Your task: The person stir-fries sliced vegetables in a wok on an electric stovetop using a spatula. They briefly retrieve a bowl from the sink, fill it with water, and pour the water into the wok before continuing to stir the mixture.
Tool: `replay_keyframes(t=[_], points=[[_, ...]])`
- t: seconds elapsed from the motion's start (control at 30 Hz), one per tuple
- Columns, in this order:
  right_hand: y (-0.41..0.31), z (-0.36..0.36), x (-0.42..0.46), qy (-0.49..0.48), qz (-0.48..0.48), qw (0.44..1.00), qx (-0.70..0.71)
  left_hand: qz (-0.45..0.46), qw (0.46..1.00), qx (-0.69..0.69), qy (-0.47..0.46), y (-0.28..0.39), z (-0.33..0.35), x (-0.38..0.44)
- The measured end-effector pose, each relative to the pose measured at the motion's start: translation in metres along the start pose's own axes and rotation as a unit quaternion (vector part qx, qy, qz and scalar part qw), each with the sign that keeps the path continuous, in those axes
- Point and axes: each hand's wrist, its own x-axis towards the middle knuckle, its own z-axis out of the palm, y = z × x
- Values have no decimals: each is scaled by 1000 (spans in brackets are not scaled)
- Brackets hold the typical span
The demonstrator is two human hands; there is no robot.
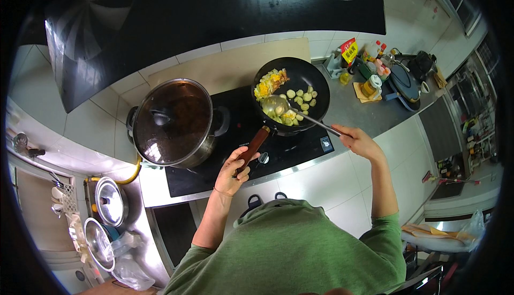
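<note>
My left hand (235, 168) grips the brown wooden handle (257, 144) of a black wok (305, 72) on the right side of the stove. In my right hand (359, 142) is the long shaft of a metal spatula or ladle (277, 105), whose head lies among the food inside the wok. Scrambled egg (267, 84), yellow with a browned end, sits along the wok's left wall. Several pale green vegetable slices (301, 99) are spread over the middle and right. The tool's head partly covers the food at the lower left.
A large lidded pot (174, 122) stands on the left of the black cooktop (237, 134). Oil jar (370, 86), seasoning bottles (377, 52) and a blue-grey pan or lid (401, 80) crowd the right counter. A black range hood (221, 6) overhangs the back. Metal bowls and plastic bags (130, 273) lie left.
</note>
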Motion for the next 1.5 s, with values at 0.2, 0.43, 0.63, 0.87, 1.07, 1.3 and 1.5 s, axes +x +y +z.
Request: replay_keyframes(t=[0.2,0.43,0.63,0.87,1.07,1.3,1.5], points=[[6,6,-1,64,-46,969,-235,0,1000,3,-6,0,0,0],[-9,-14,8,248,-37,869,-427,-2,1000,5,1,1,1,1],[-50,-54,-17,231,-60,797,-555,-1,1000,1,-4,1,-1,-1],[-31,-25,18,177,-40,802,-569,0,1000,23,6,-1,-1,2],[-9,-11,44,208,-69,907,-360,2,999,33,12,1,4,-1],[20,-3,59,251,-1,911,-327,5,1000,26,-1,-2,0,0],[40,13,50,125,-3,985,-117,1,1000,17,-4,-1,2,0]])
